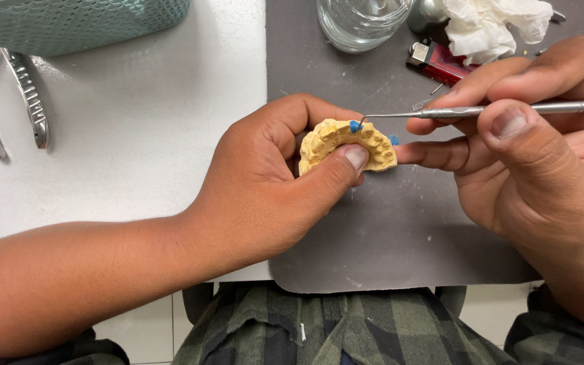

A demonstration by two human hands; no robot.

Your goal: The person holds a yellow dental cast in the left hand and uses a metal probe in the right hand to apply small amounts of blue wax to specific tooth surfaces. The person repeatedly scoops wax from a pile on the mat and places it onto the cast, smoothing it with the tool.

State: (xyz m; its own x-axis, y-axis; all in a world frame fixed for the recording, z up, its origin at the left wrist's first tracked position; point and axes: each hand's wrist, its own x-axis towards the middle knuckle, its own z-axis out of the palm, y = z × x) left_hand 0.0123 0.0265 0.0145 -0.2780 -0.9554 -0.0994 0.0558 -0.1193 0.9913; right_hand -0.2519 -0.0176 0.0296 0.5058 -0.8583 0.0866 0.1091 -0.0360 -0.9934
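My left hand [271, 179] grips a yellow plaster dental model [346, 143] shaped like an arch of teeth, thumb pressed on its front. My right hand [532, 145] holds a thin metal dental instrument [495, 109] like a pen. Its hooked tip touches a small blue wax spot [355, 126] on top of the model. Another blue bit [394, 140] shows at the model's right side. The hands work above a grey mat [386, 236].
A white table [143, 135] carries metal pliers [8, 101] at the far left and a teal textured tray [82, 23] at the top left. A glass jar [359, 23], a red lighter [437, 62] and crumpled white tissue [491, 27] sit at the mat's back.
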